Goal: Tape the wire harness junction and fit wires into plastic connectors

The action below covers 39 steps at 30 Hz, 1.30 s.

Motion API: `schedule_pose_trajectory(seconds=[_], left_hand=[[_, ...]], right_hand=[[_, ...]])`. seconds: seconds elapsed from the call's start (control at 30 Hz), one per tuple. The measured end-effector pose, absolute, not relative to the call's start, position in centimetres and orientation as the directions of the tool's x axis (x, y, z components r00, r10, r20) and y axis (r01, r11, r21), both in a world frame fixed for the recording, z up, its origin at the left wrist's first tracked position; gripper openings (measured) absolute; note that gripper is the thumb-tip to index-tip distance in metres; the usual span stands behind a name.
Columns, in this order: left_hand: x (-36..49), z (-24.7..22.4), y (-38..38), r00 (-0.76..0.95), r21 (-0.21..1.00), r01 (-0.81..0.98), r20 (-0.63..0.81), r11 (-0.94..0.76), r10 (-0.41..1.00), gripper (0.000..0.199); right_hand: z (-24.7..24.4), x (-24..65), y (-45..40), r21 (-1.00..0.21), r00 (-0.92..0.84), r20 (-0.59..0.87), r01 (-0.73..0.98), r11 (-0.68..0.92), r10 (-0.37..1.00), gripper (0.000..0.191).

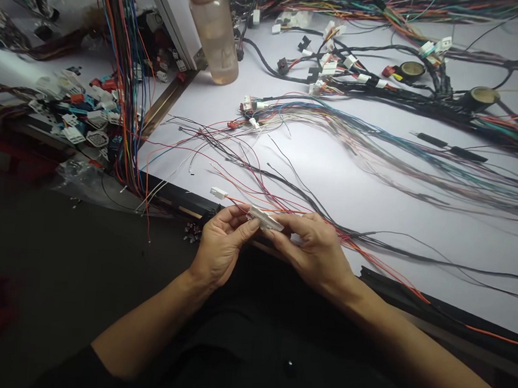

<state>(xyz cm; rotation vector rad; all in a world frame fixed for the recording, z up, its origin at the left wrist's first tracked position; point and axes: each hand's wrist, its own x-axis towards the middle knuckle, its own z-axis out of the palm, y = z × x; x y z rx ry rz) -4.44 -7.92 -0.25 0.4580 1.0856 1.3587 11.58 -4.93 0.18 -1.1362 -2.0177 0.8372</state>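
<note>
The wiring work is looking partly done. A small white plug (218,193) is sitting just beyond the left hand's fingertips with a wire already running out of its back, and an orange wire (284,211) is passing just beyond the fingers of both hands. The white connector housing (266,219) is being held between the two hands, over the near edge of the white tabletop (343,185); whether any wire is seated in it cannot be told, since fingers are covering much of it. Plenty appears to be left: thin red wires (242,185) and black wires (292,187) are lying loose past the fingertips, several ending without a housing. Farther out, beyond the right hand, a black-taped harness (381,96) is lying with many plugs fitted to its branches.

The left hand (220,247) is pinching the housing's left end, thumb on the near side and fingers curling behind. The right hand (319,251) is pinching the other end between thumb and index finger, its remaining fingers folding inward. Both forearms are reaching forward from the body and converging, so the fingertips are nearly meeting across the housing.
</note>
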Motion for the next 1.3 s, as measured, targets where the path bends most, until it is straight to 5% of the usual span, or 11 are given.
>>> schedule_pose_trajectory(seconds=[0.17, 0.57, 0.87, 1.17, 1.3], left_hand=[[-4.3, -0.2, -7.8, -0.163, 0.807, -0.546, -0.365, 0.224, 0.916, 0.025], [-4.2, -0.1, -8.0, -0.190, 0.831, -0.521, -0.339, 0.198, 0.921, 0.028], [-4.0, 0.4, -7.6, -0.184, 0.769, -0.592, -0.422, 0.242, 0.888, 0.026], [-3.6, 0.4, -8.0, -0.166, 0.799, -0.552, -0.386, 0.239, 0.907, 0.028], [-3.4, 0.6, -7.8, -0.220, 0.817, -0.532, -0.387, 0.222, 0.896, 0.027]], right_hand=[[0.7, 12.1, -4.9, -0.807, -0.479, 0.165, 0.437, 0.397, 0.862, 0.036], [1.2, 12.1, -4.5, -0.956, -0.496, -0.045, 0.273, 0.106, 0.867, 0.018], [2.0, 12.2, -5.1, -0.839, -0.429, 0.057, 0.469, 0.276, 0.902, 0.026], [2.1, 12.3, -4.7, -0.962, -0.515, -0.118, 0.270, 0.030, 0.849, 0.020], [1.8, 12.5, -4.9, -0.922, -0.454, -0.062, 0.367, 0.123, 0.889, 0.018]])
